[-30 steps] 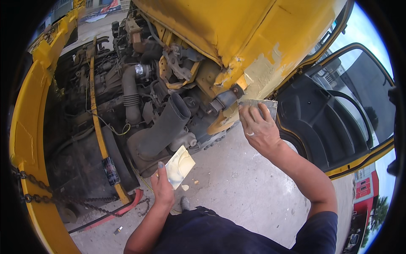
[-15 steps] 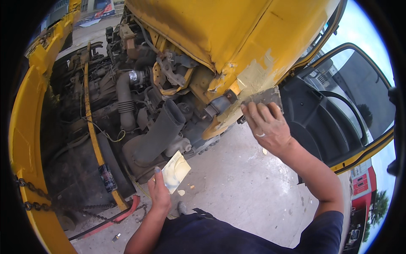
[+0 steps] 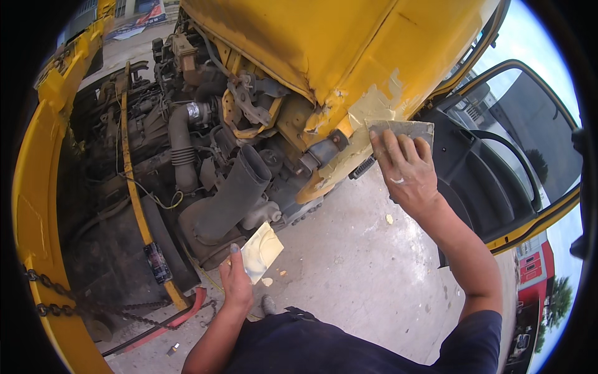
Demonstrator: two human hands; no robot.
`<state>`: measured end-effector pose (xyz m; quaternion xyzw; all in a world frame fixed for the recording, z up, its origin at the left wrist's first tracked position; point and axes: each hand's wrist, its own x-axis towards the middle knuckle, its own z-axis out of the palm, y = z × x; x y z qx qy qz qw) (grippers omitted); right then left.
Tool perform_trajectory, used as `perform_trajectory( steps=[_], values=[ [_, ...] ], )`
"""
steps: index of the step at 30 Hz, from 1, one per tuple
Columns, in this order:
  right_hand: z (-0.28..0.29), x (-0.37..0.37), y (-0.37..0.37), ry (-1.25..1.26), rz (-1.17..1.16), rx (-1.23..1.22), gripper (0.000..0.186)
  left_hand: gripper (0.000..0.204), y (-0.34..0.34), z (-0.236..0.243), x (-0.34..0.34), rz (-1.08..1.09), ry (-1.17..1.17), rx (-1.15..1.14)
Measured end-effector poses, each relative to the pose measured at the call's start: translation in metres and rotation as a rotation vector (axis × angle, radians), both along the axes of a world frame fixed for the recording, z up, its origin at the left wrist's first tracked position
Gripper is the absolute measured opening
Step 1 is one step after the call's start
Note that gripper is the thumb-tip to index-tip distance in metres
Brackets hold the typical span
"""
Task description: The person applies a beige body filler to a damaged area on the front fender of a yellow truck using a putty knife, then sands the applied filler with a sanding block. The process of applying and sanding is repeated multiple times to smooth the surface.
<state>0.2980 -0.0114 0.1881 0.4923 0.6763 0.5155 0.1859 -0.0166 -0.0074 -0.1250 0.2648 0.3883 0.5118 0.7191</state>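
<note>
The right hand (image 3: pixel 406 171) pressed a grey spreader (image 3: pixel 403 130) flat against the pale filler patch (image 3: pixel 372 107) at upper centre, best drawn evenly, while the left hand (image 3: pixel 237 283) gripped a smeared board (image 3: pixel 261 250).

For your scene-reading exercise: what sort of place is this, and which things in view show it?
Probably an outdoor vehicle repair yard: a yellow truck cab tilted over its bare engine, filler patches on its corner, concrete ground, and a right hand spreading filler.

The left hand (image 3: pixel 237 282) is hanging low near the body, forearm bent upward, fingers curling in a pinch (thumb on top). The right hand (image 3: pixel 403 171) is reaching up and forward, arm nearly straight, fingers spreading flat.
</note>
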Motion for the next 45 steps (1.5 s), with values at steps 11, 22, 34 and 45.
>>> perform_trajectory(
  steps=[11,22,34,45],
  values=[
    [-0.037,-0.002,-0.005,0.078,0.012,-0.102,0.062,0.061,0.002,0.007,-0.007,-0.030,0.035,0.028],
    [-0.081,-0.007,-0.003,0.183,0.066,-0.164,0.055,0.062,0.003,-0.002,-0.012,-0.026,0.066,0.024],
    [-0.042,0.015,-0.033,0.349,0.275,-0.005,0.062,0.064,-0.007,0.018,-0.014,0.037,0.088,0.017],
    [-0.037,0.076,0.010,0.602,0.447,0.276,0.082,0.062,-0.032,0.021,0.000,0.077,0.159,0.059]
  ],
)
